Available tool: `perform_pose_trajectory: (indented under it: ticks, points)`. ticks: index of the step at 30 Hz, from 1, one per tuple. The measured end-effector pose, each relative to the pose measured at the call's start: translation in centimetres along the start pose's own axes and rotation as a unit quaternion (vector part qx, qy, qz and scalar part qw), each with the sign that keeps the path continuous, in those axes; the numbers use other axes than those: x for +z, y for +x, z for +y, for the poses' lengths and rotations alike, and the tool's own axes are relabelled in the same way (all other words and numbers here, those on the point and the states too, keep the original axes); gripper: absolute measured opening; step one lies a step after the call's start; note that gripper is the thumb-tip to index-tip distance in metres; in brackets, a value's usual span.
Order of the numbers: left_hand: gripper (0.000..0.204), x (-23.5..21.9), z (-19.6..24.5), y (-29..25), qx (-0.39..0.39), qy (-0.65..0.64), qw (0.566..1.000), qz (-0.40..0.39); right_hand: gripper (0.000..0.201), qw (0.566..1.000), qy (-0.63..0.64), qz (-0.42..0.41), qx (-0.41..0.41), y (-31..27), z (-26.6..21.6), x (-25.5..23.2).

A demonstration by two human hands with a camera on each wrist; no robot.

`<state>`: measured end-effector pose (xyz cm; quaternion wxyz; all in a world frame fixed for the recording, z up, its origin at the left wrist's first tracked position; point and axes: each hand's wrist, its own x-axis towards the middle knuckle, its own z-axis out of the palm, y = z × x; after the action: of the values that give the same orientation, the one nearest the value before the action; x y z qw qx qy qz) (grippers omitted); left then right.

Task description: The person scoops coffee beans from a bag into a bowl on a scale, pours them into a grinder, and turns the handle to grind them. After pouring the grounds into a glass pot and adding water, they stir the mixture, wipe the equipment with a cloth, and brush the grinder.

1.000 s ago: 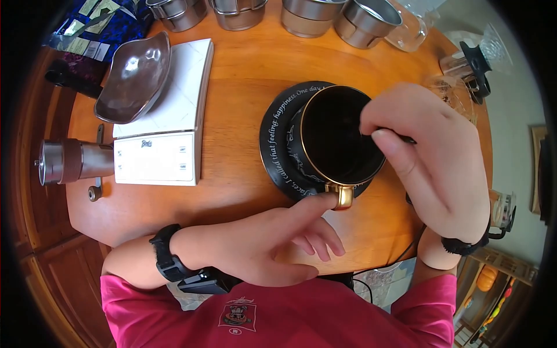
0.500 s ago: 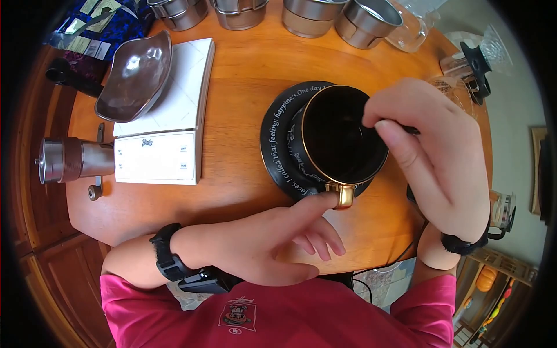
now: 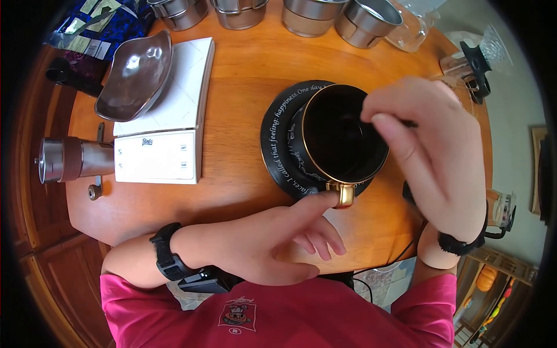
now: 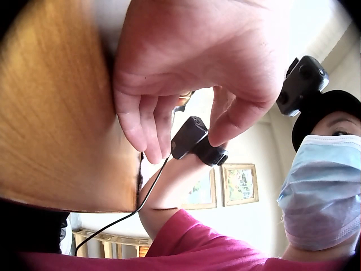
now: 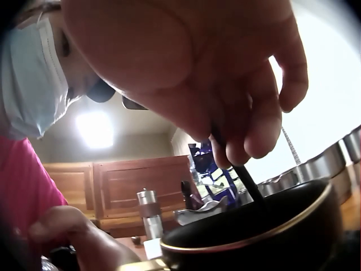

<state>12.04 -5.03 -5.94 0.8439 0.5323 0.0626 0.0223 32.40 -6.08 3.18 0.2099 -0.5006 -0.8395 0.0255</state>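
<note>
A black cup [image 3: 336, 133] with a gold rim stands on a black saucer [image 3: 275, 136] with white lettering. My right hand [image 3: 432, 139] is over the cup's right side, thumb and fingers pinching a thin black stirring stick or spoon handle [image 5: 252, 186]. It slants down into the cup, where its lower end is hidden in the dark inside. My left hand [image 3: 255, 240] lies in front of the cup, its forefinger reaching the gold cup handle [image 3: 346, 196]. The other fingers of that hand hang relaxed.
At left, a brown wavy dish [image 3: 136, 75] rests on a white scale [image 3: 154, 156], beside a steel hand grinder [image 3: 61, 160]. Several metal cups, including one [image 3: 368, 23], line the back. Glassware [image 3: 455, 90] stands at far right. A black cable [image 4: 149, 195] hangs at the front edge.
My right hand shifts slightly over the cup, its fingertips moving a little up while the stick stays in the cup. The left hand and cup stay almost still.
</note>
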Motion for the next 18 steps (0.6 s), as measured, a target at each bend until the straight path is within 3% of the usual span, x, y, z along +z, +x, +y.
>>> perform_pose_trajectory:
  ticks: [2,4,6,8,11,13,18]
  points:
    - [0.081,-0.1,0.1,0.0,-0.029,-0.018,0.999,-0.006,0.011,0.999,0.012,-0.035,0.028,0.0,-0.1,-1.0]
    - [0.078,-0.1,-0.4,0.1,0.023,0.027,0.999,-0.003,0.01,0.999,0.018,-0.033,0.018,0.0,-0.4,-1.2]
    - [0.078,-0.1,-0.3,0.1,0.025,0.035,0.999,0.0,0.012,0.986,0.106,-0.131,-0.015,0.2,-0.6,-1.5]
    - [0.079,0.0,-0.4,0.0,0.026,0.042,0.999,0.001,0.015,0.985,0.136,-0.109,-0.003,0.1,-0.8,-0.9]
    - [0.078,0.1,-0.6,0.0,0.057,0.024,0.998,0.011,0.014,0.989,0.105,-0.091,-0.048,0.3,-0.1,-0.3]
    - [0.08,-0.1,0.1,0.0,-0.015,-0.004,1.0,-0.009,0.012,0.999,0.022,0.026,-0.02,-0.1,0.8,0.7]
    - [0.079,-0.1,0.2,0.0,-0.021,0.0,1.0,-0.008,0.012,1.0,0.019,-0.015,0.011,0.1,0.3,-1.1]
